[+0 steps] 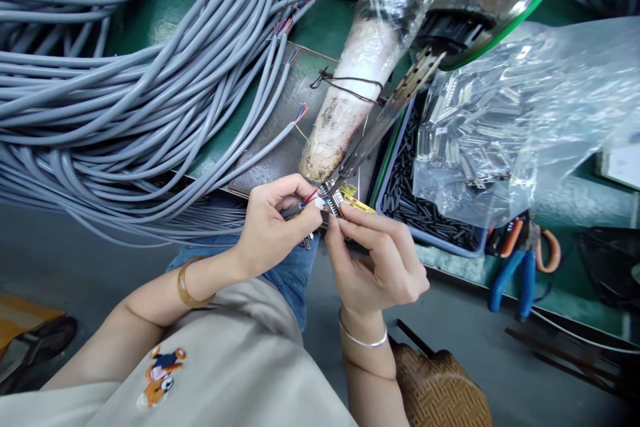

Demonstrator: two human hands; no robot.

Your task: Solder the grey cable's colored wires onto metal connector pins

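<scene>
Working along the near edge of the table (155, 20), beneath a slanting soldering iron (367, 140). Clamping a dark cable end (293, 211) between the left hand's (270, 227) fingers, pointing its coloured wires (310, 197) rightward. Pinching a small metal connector (335, 201) in the right hand's (380, 260) fingers, nearer that hand, tilting its long axis across the wires.

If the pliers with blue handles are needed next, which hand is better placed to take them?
Probably the right hand. The blue-handled pliers lie on its side, at the table edge; the left hand is farther. Both hands look busy at the metal connector.
</scene>
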